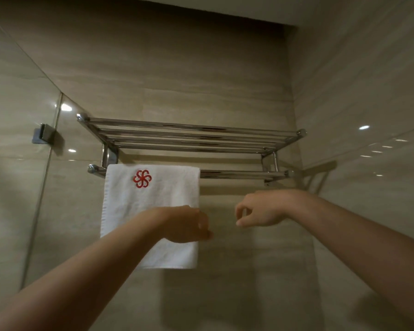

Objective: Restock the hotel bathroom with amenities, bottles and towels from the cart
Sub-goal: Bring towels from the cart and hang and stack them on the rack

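A white towel point(151, 201) with a red flower logo hangs over the lower bar of a chrome wall rack point(191, 137), on the bar's left half. My left hand point(187, 223) hovers in front of the towel's right edge, fingers loosely curled and holding nothing. Just to the right, my right hand point(258, 211) hangs in the air in front of the tiled wall, below the bare part of the bar; its thumb and forefinger nearly meet, with nothing between them.
The rack's upper shelf of chrome bars carries nothing. A glass shower panel with a metal clamp point(44, 134) stands on the left. Beige tiled walls meet in a corner on the right.
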`<state>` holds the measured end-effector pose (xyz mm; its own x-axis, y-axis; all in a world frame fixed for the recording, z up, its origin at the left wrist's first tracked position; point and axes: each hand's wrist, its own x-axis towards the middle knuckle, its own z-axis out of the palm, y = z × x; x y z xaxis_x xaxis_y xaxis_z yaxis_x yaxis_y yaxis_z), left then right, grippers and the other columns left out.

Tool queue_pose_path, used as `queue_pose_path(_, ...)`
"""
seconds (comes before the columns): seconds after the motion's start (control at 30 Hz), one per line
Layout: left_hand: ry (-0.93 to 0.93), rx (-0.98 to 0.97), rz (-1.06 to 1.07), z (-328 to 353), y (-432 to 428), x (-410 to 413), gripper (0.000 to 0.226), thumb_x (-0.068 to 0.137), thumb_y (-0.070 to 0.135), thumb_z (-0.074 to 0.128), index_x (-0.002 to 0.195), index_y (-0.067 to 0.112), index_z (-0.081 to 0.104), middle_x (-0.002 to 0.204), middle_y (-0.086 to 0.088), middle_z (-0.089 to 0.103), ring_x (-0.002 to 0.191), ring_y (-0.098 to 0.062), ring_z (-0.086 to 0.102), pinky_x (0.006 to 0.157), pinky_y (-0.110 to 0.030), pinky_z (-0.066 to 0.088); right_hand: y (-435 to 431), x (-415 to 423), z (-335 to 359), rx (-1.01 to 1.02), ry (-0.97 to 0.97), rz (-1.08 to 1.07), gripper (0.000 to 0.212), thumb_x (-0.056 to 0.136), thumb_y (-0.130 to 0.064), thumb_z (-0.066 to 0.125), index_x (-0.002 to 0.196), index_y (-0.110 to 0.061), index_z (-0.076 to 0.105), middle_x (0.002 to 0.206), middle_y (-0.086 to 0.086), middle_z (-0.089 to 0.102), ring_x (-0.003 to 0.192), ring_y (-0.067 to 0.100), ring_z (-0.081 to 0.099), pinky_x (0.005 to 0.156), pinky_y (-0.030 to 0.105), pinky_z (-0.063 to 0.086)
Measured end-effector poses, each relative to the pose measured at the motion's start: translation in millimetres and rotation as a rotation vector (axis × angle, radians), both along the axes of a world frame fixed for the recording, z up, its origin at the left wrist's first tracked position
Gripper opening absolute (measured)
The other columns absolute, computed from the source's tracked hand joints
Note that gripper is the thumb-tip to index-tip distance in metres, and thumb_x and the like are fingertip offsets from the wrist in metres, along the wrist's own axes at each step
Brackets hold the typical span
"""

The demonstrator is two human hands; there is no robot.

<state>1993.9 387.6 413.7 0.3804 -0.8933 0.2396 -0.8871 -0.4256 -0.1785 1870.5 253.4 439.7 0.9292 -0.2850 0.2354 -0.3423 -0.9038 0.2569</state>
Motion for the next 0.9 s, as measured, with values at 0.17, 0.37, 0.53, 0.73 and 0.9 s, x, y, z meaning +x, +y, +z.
queue_pose_path(0.17, 0.014, 0.025, -0.093, -15, -22, -22, 0.039, 0.097, 0.041, 0.039, 0.124, 0.017, 0.052, 0.126, -0.003, 0.054, 0.11, -0.019, 0.052, 0.092, -0.029, 0.04, -6, -34, -15, 0.016, 0.064, -0.147, 0.038, 0.094, -0.043, 0.046, 0.124, -0.021, 0.054, 0.121, 0.0, 0.058, 0.106, 0.02, 0.058, 0.094, 0.035, 0.046)
queue_pose_path(0.37, 0.002, -0.031, -0.289, -30, -29, -56, 0.036, 0.095, 0.044, 0.042, 0.119, 0.02, 0.055, 0.121, -0.002, 0.059, 0.104, -0.019, 0.057, 0.09, -0.033, 0.046, 8, -93, -23, 0.075, 0.023, -0.296, 0.033, 0.095, -0.037, 0.047, 0.122, -0.02, 0.055, 0.111, -0.001, 0.06, 0.096, 0.018, 0.062, 0.09, 0.034, 0.048)
queue_pose_path(0.53, 0.006, -0.077, -0.517, -52, -22, -99, 0.037, 0.092, 0.049, 0.043, 0.114, 0.022, 0.056, 0.116, -0.003, 0.062, 0.103, -0.022, 0.057, 0.092, -0.037, 0.047, 31, -146, -50, 0.099, 0.01, -0.442, 0.034, 0.094, -0.039, 0.046, 0.12, -0.02, 0.057, 0.118, 0.002, 0.061, 0.093, 0.017, 0.056, 0.089, 0.03, 0.044)
queue_pose_path(0.73, 0.155, 0.006, -0.822, -88, -12, -167, 0.039, 0.091, 0.052, 0.043, 0.118, 0.027, 0.055, 0.114, 0.006, 0.062, 0.098, -0.013, 0.058, 0.088, -0.031, 0.047, 71, -238, -102, 0.233, -0.064, -0.615, 0.035, 0.093, -0.047, 0.045, 0.121, -0.028, 0.054, 0.117, -0.005, 0.059, 0.1, 0.013, 0.054, 0.09, 0.03, 0.043)
queue_pose_path(0.9, 0.222, 0.093, -1.071, -120, -8, -245, 0.038, 0.091, 0.05, 0.042, 0.118, 0.026, 0.055, 0.114, 0.005, 0.063, 0.099, -0.011, 0.059, 0.086, -0.028, 0.047, 118, -334, -146, 0.338, -0.18, -0.766, 0.034, 0.093, -0.049, 0.044, 0.12, -0.032, 0.054, 0.112, -0.009, 0.059, 0.096, 0.01, 0.055, 0.087, 0.029, 0.044)
